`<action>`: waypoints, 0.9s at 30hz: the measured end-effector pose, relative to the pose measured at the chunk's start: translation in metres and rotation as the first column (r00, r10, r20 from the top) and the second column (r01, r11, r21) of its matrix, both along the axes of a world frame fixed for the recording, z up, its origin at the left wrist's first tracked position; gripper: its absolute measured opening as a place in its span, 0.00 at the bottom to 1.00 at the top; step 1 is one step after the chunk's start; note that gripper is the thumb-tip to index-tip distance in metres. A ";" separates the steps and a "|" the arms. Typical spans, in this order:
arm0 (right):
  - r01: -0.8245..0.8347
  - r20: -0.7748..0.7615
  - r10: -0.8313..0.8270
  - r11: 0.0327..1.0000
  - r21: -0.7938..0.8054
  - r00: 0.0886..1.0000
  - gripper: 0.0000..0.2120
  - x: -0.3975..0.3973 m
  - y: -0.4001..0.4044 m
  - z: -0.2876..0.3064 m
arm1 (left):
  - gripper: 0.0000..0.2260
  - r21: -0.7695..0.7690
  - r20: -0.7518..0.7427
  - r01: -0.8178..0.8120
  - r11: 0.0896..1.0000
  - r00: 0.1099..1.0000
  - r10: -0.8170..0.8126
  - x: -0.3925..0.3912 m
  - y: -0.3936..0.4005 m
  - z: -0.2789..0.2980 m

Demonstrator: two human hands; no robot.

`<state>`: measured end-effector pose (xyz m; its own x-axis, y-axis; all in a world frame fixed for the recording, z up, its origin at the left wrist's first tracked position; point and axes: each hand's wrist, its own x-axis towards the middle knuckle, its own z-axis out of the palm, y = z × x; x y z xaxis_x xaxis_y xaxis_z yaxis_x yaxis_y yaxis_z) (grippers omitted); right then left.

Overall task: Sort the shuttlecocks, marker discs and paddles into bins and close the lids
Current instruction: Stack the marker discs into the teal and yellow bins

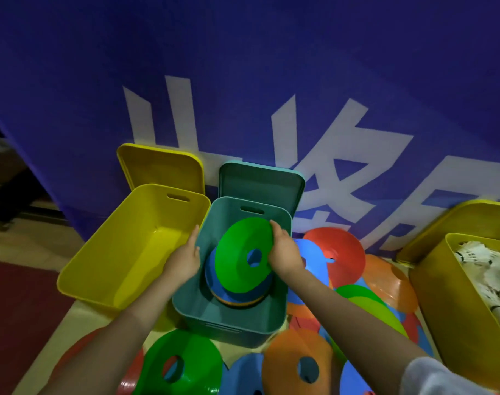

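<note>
While my right hand grips the green disc by its edge, I tip it over the stack of discs inside the teal bin so it can drop on top. My left hand rests with straight fingers on the bin's side to keep it from sliding. More loose discs wait on the floor, and the yellow bin beside it has nothing in it that I can see.

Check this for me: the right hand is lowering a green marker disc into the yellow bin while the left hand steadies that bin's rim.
One thing is wrong: the bin. The head view shows the right hand lowering the green marker disc into the teal bin, onto a stack of discs, while the left hand steadies that bin's rim. The yellow bin stands beside it.
</note>
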<state>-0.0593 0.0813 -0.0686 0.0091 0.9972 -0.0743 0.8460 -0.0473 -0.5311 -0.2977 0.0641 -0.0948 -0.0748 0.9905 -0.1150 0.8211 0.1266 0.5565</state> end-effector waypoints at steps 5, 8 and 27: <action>-0.052 0.180 0.061 0.997 -0.053 0.982 0.36 -0.036 0.012 -0.013 | 0.26 0.031 0.003 -0.035 0.999 0.999 0.035 0.002 -0.001 0.002; -0.028 0.098 0.040 0.992 -0.121 0.994 0.36 -0.045 0.014 -0.031 | 0.26 0.043 0.024 -0.039 0.998 0.999 0.038 0.001 -0.001 0.002; 0.269 -0.455 -0.100 0.907 0.323 0.885 0.16 0.086 -0.077 -0.016 | 0.20 0.415 -0.204 0.159 0.896 0.976 -0.079 0.025 -0.010 0.012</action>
<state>0.0272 0.0041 -0.0847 0.2481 0.9342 0.2564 0.5334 0.0892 -0.8411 -0.2726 0.0546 -0.0832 0.0673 0.9435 0.3244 0.9050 -0.1946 0.3784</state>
